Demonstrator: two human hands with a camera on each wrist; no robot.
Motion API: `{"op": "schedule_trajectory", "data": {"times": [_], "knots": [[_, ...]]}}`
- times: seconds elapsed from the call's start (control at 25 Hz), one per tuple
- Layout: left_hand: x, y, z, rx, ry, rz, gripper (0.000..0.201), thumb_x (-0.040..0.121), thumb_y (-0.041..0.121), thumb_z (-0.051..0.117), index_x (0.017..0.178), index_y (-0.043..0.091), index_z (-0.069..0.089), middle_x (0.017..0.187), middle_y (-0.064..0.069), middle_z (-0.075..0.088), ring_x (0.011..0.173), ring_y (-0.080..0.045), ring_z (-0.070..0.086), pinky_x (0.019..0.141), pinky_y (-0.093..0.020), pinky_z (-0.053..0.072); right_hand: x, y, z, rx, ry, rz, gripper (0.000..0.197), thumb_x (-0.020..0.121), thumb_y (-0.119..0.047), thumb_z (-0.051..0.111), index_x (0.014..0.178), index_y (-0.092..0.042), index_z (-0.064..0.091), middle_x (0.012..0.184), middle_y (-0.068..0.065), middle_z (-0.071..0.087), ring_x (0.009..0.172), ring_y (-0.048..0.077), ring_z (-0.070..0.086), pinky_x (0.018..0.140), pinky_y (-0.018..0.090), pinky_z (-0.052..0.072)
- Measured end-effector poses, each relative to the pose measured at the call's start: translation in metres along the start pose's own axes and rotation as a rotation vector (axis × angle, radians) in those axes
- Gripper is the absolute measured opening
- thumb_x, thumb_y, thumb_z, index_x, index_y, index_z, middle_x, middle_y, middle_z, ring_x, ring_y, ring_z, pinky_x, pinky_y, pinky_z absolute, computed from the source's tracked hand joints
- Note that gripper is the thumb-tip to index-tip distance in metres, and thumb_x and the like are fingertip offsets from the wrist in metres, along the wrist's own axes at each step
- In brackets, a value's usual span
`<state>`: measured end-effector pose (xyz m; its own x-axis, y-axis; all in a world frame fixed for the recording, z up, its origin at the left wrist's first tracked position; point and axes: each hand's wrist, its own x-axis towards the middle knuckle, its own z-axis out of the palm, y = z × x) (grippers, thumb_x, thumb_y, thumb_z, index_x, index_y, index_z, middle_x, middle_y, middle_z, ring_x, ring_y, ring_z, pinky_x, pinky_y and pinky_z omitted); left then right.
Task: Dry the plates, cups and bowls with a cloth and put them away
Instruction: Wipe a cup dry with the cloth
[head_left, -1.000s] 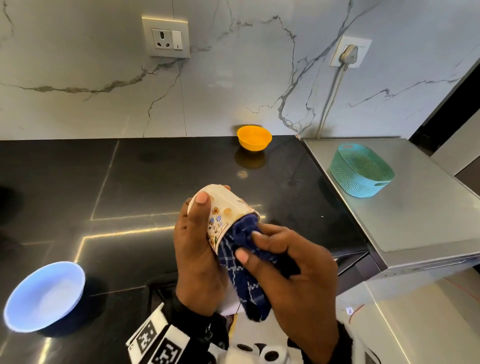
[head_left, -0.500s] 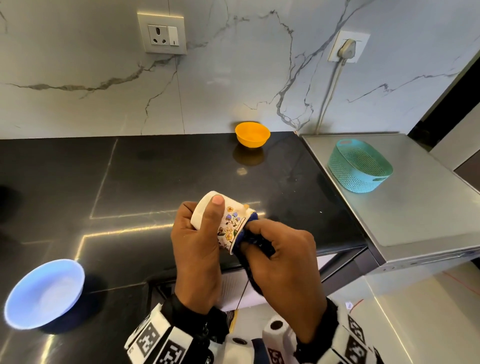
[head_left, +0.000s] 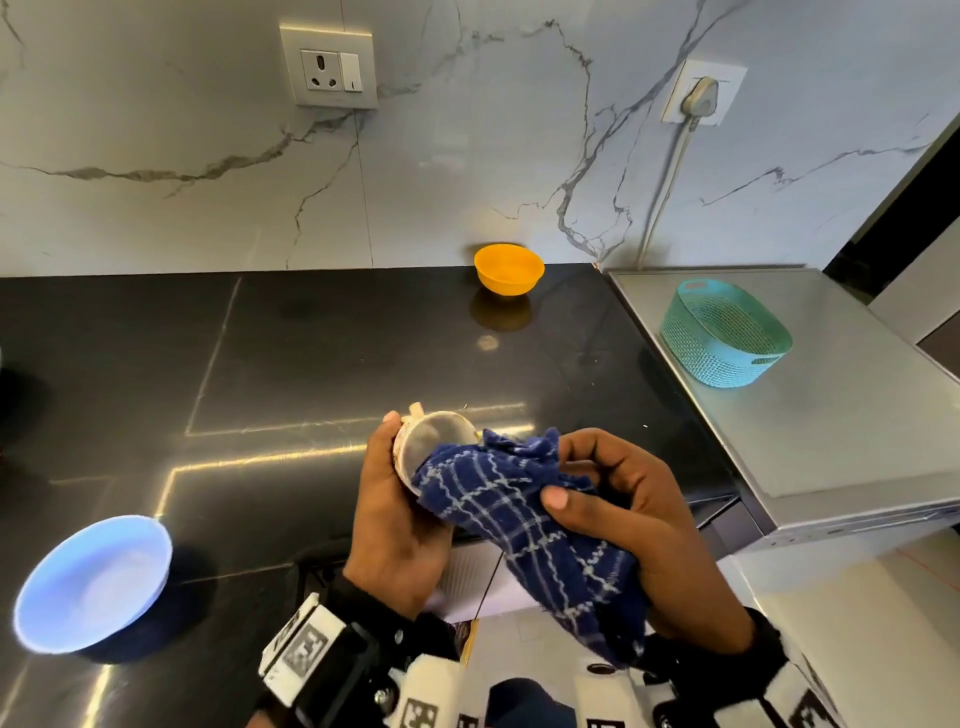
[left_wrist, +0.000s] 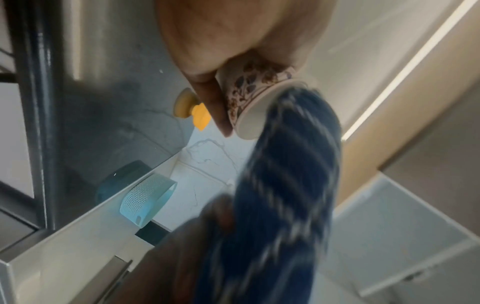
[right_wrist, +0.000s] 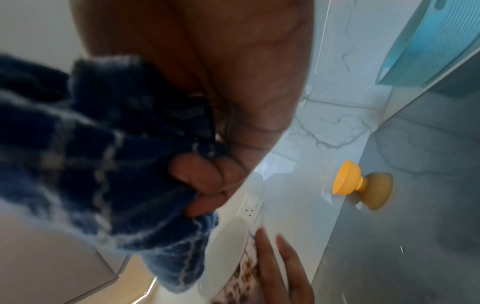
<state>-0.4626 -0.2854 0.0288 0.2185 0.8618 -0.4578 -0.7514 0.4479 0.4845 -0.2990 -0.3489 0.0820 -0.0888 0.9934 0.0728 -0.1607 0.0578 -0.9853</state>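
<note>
The left hand (head_left: 400, 525) is gripping a floral cup (head_left: 434, 441) on its side, fingers curled round the wall, the mouth turned toward the right hand (head_left: 634, 525). The right hand is clutching a bunched blue checked cloth (head_left: 511, 512), thumb on top and fingers folded underneath, pressing one end of it into the cup's mouth while the rest is hanging below the palm. Both are being held in the air above the front edge of the black counter (head_left: 311, 353). Beyond the cup, against the marble wall, an orange bowl (head_left: 508, 268) is standing; well left of the left hand a pale blue bowl (head_left: 93, 584) is sitting; off past the right hand a teal basket (head_left: 724, 332) is resting on a steel surface (head_left: 857, 415).
</note>
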Motion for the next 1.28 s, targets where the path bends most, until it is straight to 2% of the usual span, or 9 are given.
{"op": "schedule_trajectory", "data": {"times": [0.12,0.28,0.44,0.68,0.88,1.0,1.12,1.2,1.28], "knots": [[0.009,0.007,-0.009,-0.106,0.095,0.006,0.042,0.094,0.042,0.054,0.125,0.014,0.059,0.094,-0.010,0.071,0.081,-0.022,0.070,0.064,-0.037,0.060,-0.002,0.001,-0.003,-0.041,0.128,-0.055,0.027,0.079,-0.008,0.073,0.104,-0.010,0.062,0.097,0.005,0.073,0.088,0.020,0.071,0.073,0.024,0.056],[0.011,0.009,-0.023,-0.176,0.129,-0.014,0.040,0.093,0.032,0.053,0.124,0.009,0.059,0.106,-0.015,0.071,0.096,-0.031,0.067,0.071,-0.047,0.061,0.023,0.046,-0.014,-0.171,0.326,0.055,0.045,0.082,-0.002,0.069,0.117,-0.024,0.052,0.105,-0.003,0.069,0.099,0.015,0.068,0.080,0.028,0.057],[0.014,0.002,-0.039,-0.180,0.156,-0.038,0.033,0.093,0.030,0.051,0.116,0.009,0.062,0.103,-0.015,0.072,0.092,-0.032,0.070,0.070,-0.048,0.060,0.061,0.107,-0.022,-0.354,0.392,0.121,0.056,0.084,-0.001,0.069,0.123,-0.033,0.045,0.108,-0.007,0.065,0.095,0.004,0.066,0.089,0.032,0.055],[0.017,-0.005,-0.052,-0.168,0.210,-0.049,0.032,0.094,0.031,0.051,0.110,0.007,0.064,0.103,-0.017,0.072,0.085,-0.034,0.071,0.067,-0.047,0.061,0.099,0.161,-0.034,-0.767,0.199,0.106,0.055,0.091,-0.018,0.062,0.141,-0.025,0.041,0.120,-0.005,0.060,0.114,0.011,0.054,0.101,0.030,0.045],[0.025,-0.007,-0.047,-0.158,0.240,-0.033,0.030,0.095,0.031,0.050,0.105,0.006,0.064,0.096,-0.017,0.073,0.076,-0.031,0.073,0.070,-0.048,0.059,0.096,0.184,-0.033,-1.239,0.071,-0.129,0.029,0.079,-0.011,0.072,0.105,-0.023,0.070,0.106,0.000,0.070,0.108,0.026,0.061,0.090,0.044,0.051],[0.030,-0.009,-0.041,-0.140,0.214,-0.045,0.032,0.094,0.031,0.050,0.111,0.006,0.062,0.098,-0.017,0.073,0.077,-0.031,0.073,0.071,-0.048,0.058,0.092,0.191,-0.029,-1.389,0.074,0.031,0.042,0.070,-0.023,0.077,0.111,-0.026,0.066,0.107,-0.002,0.066,0.102,0.027,0.062,0.088,0.047,0.048],[0.035,-0.011,-0.037,-0.130,0.212,-0.073,0.039,0.093,0.032,0.051,0.120,0.006,0.061,0.109,-0.020,0.070,0.090,-0.034,0.069,0.077,-0.048,0.057,0.093,0.185,-0.029,-1.581,-0.113,0.154,0.058,0.076,-0.029,0.070,0.131,-0.030,0.053,0.131,0.004,0.053,0.129,0.037,0.044,0.107,0.065,0.022],[0.041,-0.012,-0.036,-0.111,0.175,-0.088,0.043,0.089,0.029,0.053,0.123,0.004,0.061,0.114,-0.022,0.068,0.097,-0.036,0.065,0.084,-0.049,0.054,0.096,0.170,-0.031,-1.587,-0.169,0.182,0.056,0.087,-0.030,0.058,0.140,-0.033,0.040,0.145,0.000,0.040,0.145,0.033,0.016,0.112,0.063,-0.005],[0.052,-0.007,-0.022,-0.078,0.088,-0.109,0.049,0.074,0.024,0.065,0.116,-0.002,0.066,0.107,-0.023,0.070,0.092,-0.039,0.066,0.079,-0.047,0.054,0.104,0.144,-0.040,-1.437,-0.077,0.171,0.048,0.091,-0.037,0.047,0.138,-0.037,0.043,0.145,-0.007,0.041,0.147,0.021,0.014,0.115,0.053,-0.009]]}}
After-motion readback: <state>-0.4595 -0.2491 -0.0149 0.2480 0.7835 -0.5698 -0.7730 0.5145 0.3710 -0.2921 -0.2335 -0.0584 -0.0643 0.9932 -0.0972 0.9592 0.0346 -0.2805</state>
